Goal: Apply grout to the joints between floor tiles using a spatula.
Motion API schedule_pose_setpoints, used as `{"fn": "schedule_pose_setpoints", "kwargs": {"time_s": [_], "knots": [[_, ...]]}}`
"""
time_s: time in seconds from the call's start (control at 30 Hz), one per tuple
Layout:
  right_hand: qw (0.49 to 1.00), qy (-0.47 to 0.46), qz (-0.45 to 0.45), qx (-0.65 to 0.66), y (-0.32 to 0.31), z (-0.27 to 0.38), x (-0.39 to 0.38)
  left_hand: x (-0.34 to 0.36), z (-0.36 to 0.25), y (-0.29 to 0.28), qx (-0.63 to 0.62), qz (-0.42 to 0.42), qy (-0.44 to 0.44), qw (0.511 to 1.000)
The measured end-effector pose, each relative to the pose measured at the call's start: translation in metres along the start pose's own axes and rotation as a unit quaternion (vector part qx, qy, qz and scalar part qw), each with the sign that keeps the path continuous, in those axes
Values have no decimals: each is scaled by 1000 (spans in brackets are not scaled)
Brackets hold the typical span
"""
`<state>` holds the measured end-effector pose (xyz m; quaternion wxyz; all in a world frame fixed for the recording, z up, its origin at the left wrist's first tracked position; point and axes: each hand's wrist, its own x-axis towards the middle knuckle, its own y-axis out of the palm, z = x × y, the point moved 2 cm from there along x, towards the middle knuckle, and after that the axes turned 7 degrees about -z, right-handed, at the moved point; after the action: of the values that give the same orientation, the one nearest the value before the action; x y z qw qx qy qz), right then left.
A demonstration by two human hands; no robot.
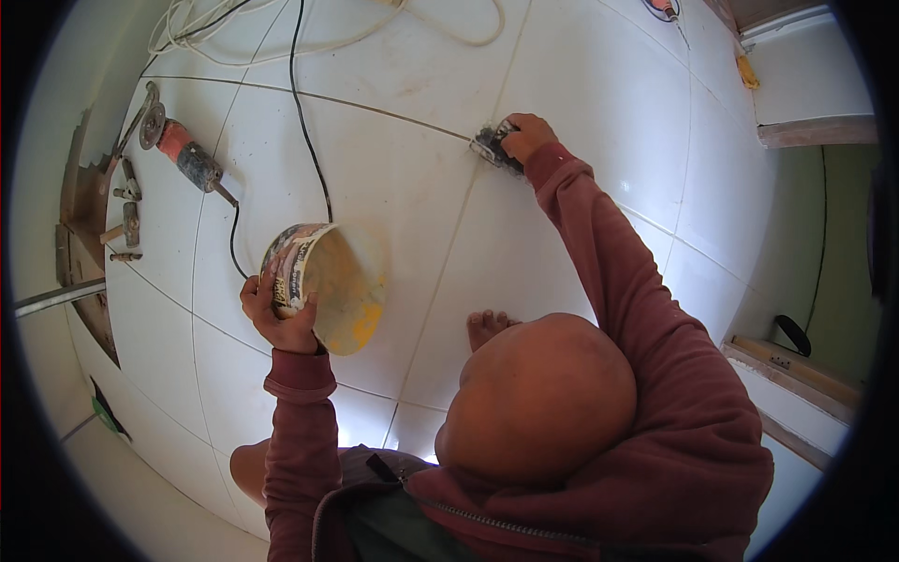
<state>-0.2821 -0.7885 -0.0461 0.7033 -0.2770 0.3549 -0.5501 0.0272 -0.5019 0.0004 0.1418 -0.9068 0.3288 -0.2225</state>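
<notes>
My left hand (pixel 284 317) grips the side of a round plastic tub (pixel 298 255) with a printed outer wall. The tub is tilted, its open mouth facing right, and yellowish and grey residue coats the inside. Farther off to the right, my right hand (pixel 530 137) is closed on a dark, crumpled rag-like thing (pixel 489 146), pressed to the white tiled floor (pixel 412 178) where tile joints meet. Its exact kind is hard to make out. One joint running left from there looks dark; the joint toward me looks pale.
An orange and grey angle grinder (pixel 187 155) lies at the left, its cord running behind the tub. Beyond it are a hammer (pixel 129 223) and other small tools by the wall. A black cable (pixel 302 112) and loose white cable (pixel 356 39) cross the far floor. My bare foot (pixel 487 326) is near the middle.
</notes>
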Motion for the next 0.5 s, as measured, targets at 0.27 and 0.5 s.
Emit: {"fn": "schedule_pose_setpoints", "kwargs": {"time_s": [0.27,0.5], "knots": [[977,-146,127,-92,58,15,-119,-2,4,-2,-43,-6,-36,998],[990,-118,-42,59,20,-1,-54,-5,2,-5,-15,6,-20,1000]]}}
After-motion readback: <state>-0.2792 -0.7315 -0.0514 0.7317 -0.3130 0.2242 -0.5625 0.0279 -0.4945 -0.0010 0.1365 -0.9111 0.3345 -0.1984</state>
